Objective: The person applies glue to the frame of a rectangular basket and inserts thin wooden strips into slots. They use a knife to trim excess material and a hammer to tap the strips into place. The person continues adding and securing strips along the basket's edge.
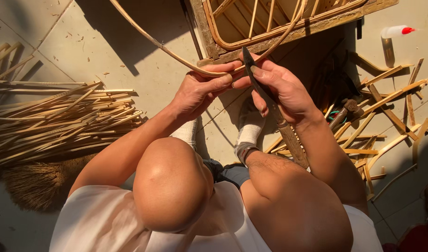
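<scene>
At the far left we see a heap of split bamboo strips (60, 121) lying on the pale tiled floor (97, 42), with a straw broom head (36, 184) just below it, partly in shadow. Moving in, our left hand (202, 91) has its fingers curled shut around a long curved cane strip (176, 56), thumb laid along the top; the strip sweeps up and away to the upper left and bends back up to the right over the frame beyond. Below the hands our bare knees fill the lower middle, and a socked foot (249, 128) rests on the floor between them. Our right hand (281, 88) touches the left at the fingertips and is closed on a knife (272, 107) with a dark blade and worn wooden handle; the blade tip points up past the strip, right where both hands pinch it, while the handle runs down along the wrist. Above the hands stands a wooden frame (288, 30) with bent cane and slats inside. To the right, scattered wood offcuts (386, 102) cover the floor, a hammer (347, 109) lies among them, and a small white bottle with a red cap (396, 31) lies near the top right corner
</scene>
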